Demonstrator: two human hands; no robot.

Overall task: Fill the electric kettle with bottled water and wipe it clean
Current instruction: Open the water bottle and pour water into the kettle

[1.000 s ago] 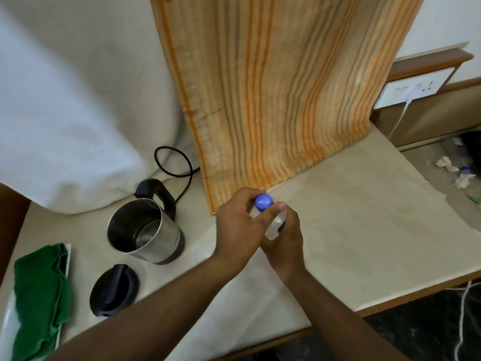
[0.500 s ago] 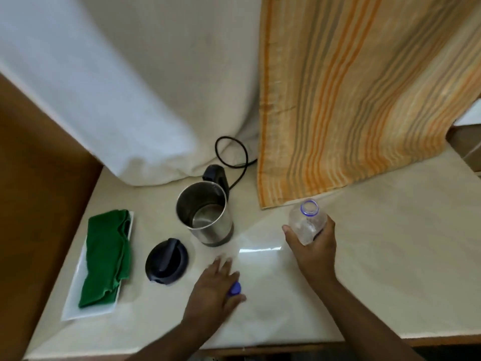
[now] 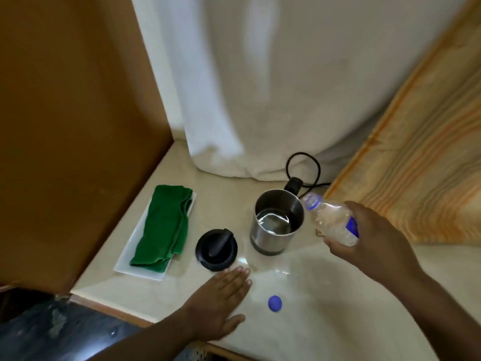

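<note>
— Green cloth [image 3: 163,227] folded on a white tray [image 3: 122,265] at the far left of the counter [image 3: 312,295]; what sits beside it?

— Black kettle lid [image 3: 216,246], lying off the kettle; the left hand [image 3: 221,295] rests flat just in front of it, fingers straight and together, holding nothing.

— And the blue cap [image 3: 275,303]?

— Loose on the counter, just right of that hand; behind stands the steel kettle [image 3: 277,225], open, its cord [image 3: 303,168] looped at the back.

— The bottle [image 3: 330,221]?

— Clamped in the right hand [image 3: 369,243], tilted, its open mouth at the kettle's rim.
</note>
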